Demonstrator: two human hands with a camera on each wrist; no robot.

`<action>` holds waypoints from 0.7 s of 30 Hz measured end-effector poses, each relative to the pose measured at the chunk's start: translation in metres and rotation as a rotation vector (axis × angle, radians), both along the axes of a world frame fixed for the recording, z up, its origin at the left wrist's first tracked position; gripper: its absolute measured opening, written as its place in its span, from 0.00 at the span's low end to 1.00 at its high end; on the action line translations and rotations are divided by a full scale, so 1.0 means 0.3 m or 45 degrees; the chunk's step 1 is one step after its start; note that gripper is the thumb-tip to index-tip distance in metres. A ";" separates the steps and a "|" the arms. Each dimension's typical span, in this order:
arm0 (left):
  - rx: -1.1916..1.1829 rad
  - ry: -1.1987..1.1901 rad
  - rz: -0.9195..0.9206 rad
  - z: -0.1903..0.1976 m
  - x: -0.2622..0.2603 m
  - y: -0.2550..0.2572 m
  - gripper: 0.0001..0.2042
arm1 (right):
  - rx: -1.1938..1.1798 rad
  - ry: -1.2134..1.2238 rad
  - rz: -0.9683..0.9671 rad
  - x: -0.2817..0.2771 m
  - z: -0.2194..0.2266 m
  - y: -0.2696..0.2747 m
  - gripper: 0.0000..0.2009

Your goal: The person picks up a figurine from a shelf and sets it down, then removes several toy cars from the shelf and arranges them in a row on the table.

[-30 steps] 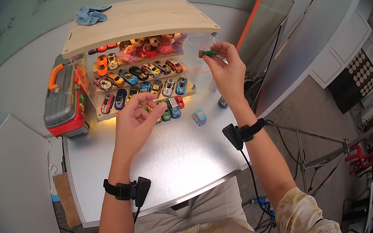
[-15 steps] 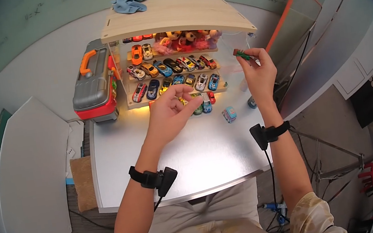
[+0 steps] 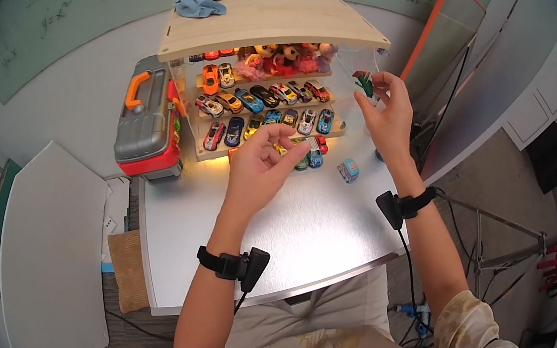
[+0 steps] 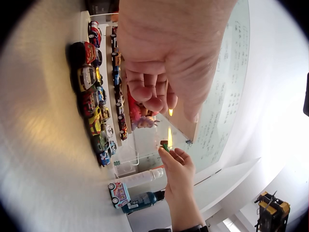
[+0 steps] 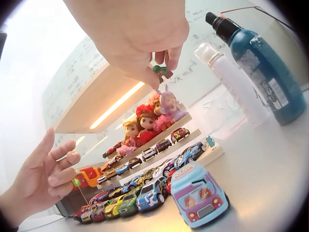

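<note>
My right hand (image 3: 374, 88) is raised by the right end of a lit wooden display shelf (image 3: 263, 21) and pinches a small green and red toy car (image 3: 363, 82) at its fingertips. The same toy car (image 5: 161, 71) shows under the fingers in the right wrist view, and the car (image 4: 164, 145) also appears in the left wrist view. My left hand (image 3: 282, 148) hovers over the table in front of the shelf, fingers loosely curled and holding nothing. Several toy cars (image 3: 262, 115) fill the shelf's tiers, with dolls (image 3: 283, 58) on the top tier.
More cars (image 3: 304, 155) stand in a row on the metal table (image 3: 302, 235), and a light blue toy bus (image 3: 348, 170) stands apart. A grey and red toolbox (image 3: 145, 122) stands left of the shelf. A blue bottle (image 5: 263, 72) and a white bottle (image 5: 231, 84) stand at the right. A blue cloth (image 3: 199, 3) lies on the shelf top.
My right hand has turned the small car from lying level to standing nearly upright, staying by the shelf's right end. My left hand has barely moved.
</note>
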State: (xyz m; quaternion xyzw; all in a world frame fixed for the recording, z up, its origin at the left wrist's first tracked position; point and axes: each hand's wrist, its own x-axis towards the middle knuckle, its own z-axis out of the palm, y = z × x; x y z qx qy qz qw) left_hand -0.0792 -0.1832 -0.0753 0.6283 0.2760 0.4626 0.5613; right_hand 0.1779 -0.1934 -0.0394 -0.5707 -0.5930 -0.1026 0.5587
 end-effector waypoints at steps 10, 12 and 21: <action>-0.021 0.027 0.014 -0.001 0.005 -0.001 0.14 | -0.058 -0.027 -0.036 0.016 -0.042 -0.034 0.27; -0.018 0.028 0.010 -0.003 0.005 -0.001 0.14 | -0.064 0.032 -0.021 0.013 -0.042 -0.034 0.26; 0.012 0.000 -0.006 -0.010 0.004 0.005 0.13 | 0.002 0.225 0.006 0.016 -0.035 0.003 0.19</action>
